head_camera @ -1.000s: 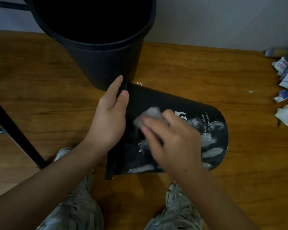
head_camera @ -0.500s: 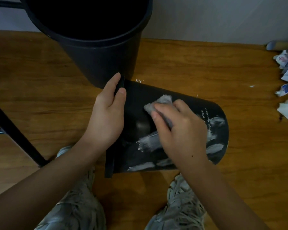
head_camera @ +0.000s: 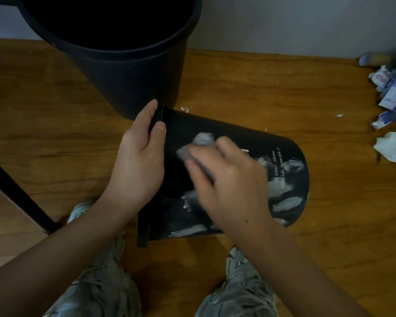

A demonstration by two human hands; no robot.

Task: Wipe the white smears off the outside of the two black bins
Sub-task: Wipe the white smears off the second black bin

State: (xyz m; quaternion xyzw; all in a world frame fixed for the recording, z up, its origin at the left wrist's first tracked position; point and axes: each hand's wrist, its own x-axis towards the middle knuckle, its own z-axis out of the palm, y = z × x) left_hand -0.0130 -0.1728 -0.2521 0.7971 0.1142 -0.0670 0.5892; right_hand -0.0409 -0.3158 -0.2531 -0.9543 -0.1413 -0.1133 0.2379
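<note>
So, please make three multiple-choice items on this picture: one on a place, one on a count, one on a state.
1. Where does the left hand grip the lying bin?
A. its rim
B. its base
C. its printed text

2. How many black bins show?
A. one
B. two
C. three

3. How is the lying bin's side?
A. spotless
B. smeared white
C. cracked open

Answers: 1 A, fingers curl over the rim edge; 2 B, an upright bin stands behind the lying one; 3 B, white smears remain beside the right hand pressing a cloth.

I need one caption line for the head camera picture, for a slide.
Left hand grips the rim of the lying black bin while right hand rubs its white smears with a grey cloth.
</note>
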